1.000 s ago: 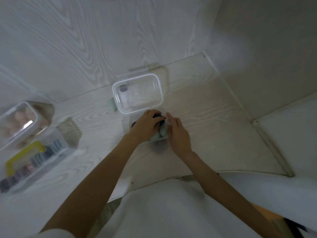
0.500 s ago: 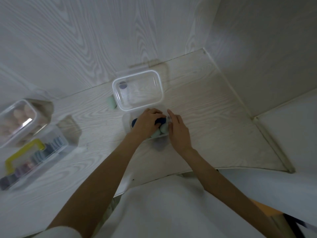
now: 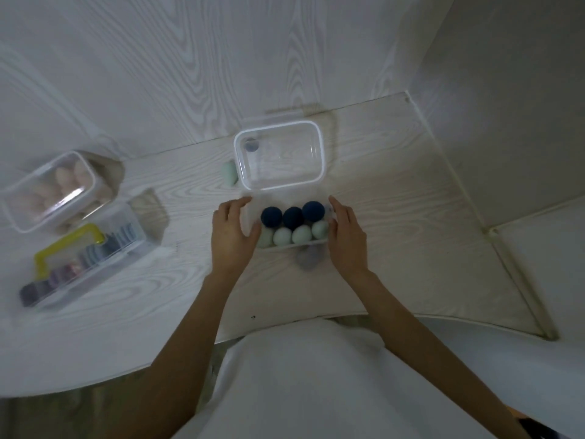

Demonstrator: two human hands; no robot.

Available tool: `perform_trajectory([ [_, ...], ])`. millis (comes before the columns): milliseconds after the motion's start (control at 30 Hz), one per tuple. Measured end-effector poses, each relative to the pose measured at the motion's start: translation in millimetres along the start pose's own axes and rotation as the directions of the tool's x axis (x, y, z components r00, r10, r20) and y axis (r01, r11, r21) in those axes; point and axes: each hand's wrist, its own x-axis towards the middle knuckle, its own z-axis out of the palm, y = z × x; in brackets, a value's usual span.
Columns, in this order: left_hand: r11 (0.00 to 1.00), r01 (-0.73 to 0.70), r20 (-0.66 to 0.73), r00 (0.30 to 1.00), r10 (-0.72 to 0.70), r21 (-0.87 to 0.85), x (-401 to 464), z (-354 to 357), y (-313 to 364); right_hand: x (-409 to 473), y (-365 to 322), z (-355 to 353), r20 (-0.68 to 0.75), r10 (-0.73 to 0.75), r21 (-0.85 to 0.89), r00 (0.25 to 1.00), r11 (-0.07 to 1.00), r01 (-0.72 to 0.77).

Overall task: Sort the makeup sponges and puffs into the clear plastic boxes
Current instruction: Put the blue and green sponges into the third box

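Since a second ago our two hands have drawn apart, uncovering the sponges they had been hiding; they now flank the small clear box (image 3: 292,245) instead of meeting over it.

Nearest to us is our white garment (image 3: 304,381), and beyond it the pale wood-grain table (image 3: 395,248). Our left hand (image 3: 233,237) lies against the left end of the small box, fingers loosely curved along its wall and the thumb touching its near left corner; it rests there rather than clasping anything. Our right hand (image 3: 346,240) does the same at the right end, fingers nearly straight and relaxed along the wall, gripping nothing. Between them the box holds four mint sponges (image 3: 291,236) in the nearer row and three dark blue sponges (image 3: 292,215) in the row behind, packed touching one another. A blurred grey shape (image 3: 308,259) shows just in front of the box; we cannot tell what it is.

Just behind stands a larger open box (image 3: 280,182) with a white rim; something small and dark sits in its far left corner. A mint sponge (image 3: 229,173) lies on the table against its left wall.

Well off to the left are a case with a yellow handle (image 3: 85,255), filled with darker puffs, and behind it a lidded box of pinkish sponges (image 3: 52,190).
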Motion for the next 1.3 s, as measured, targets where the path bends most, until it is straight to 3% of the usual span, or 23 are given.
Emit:
perform_trajectory([
  [133,0.953,0.282,0.085,0.958,-0.274,-0.112,-7,-7,-12,10,-8,5,0.055,0.019,0.014,0.998,1.0,-0.02],
  [233,0.909,0.365,0.09,0.931,-0.354,-0.203,-10,-14,-23,17,-14,9,0.17,-0.002,0.085,0.986,0.996,-0.012],
  [300,0.891,0.39,0.075,0.92,-0.384,-0.234,-12,-19,-27,11,-10,7,0.153,-0.016,0.133,0.988,0.991,-0.005],
  [367,0.88,0.405,0.058,0.913,-0.404,-0.249,-14,-25,-31,0,1,6,0.119,-0.037,0.073,0.992,0.997,0.029],
  [433,0.875,0.418,0.042,0.906,-0.421,-0.246,-18,-29,-35,-12,12,8,0.219,-0.159,-0.075,0.963,0.981,0.179],
  [500,0.867,0.428,0.025,0.899,-0.436,-0.256,-22,-32,-39,-18,19,12,0.362,-0.289,-0.164,0.886,0.916,0.366],
  [633,0.847,0.447,0.003,0.885,-0.466,-0.289,-29,-35,-43,-9,13,5,0.556,-0.347,-0.272,0.756,0.783,0.559],
  [700,0.838,0.449,0.004,0.882,-0.471,-0.311,-29,-35,-44,-8,4,-8,0.575,-0.327,-0.223,0.75,0.819,0.528],
  [800,0.819,0.456,0.016,0.877,-0.481,-0.348,-29,-35,-43,5,-37,-26,0.48,-0.221,0.035,0.849,0.972,0.233],
  [867,0.808,0.457,0.018,0.874,-0.486,-0.371,-28,-35,-42,23,-69,-18,0.338,-0.271,0.104,0.901,0.963,0.25],
  [900,0.804,0.455,0.019,0.874,-0.485,-0.383,-28,-34,-41,32,-83,-7,0.283,-0.346,0.078,0.895,0.938,0.338],
  [967,0.788,0.457,0.023,0.87,-0.493,-0.414,-29,-34,-41,46,-100,23,0.298,-0.521,-0.041,0.8,0.83,0.556],
  [1067,0.77,0.47,0.028,0.86,-0.51,-0.432,-30,-34,-44,57,-99,65,0.534,-0.615,-0.219,0.58,0.562,0.797],
  [1133,0.767,0.477,0.033,0.857,-0.514,-0.429,-28,-34,-45,60,-94,83,0.608,-0.571,-0.289,0.552,0.488,0.823],
  [1300,0.773,0.476,0.018,0.856,-0.517,-0.419,-28,-30,-46,66,-98,103,0.756,-0.3,-0.394,0.582,0.502,0.77],
])
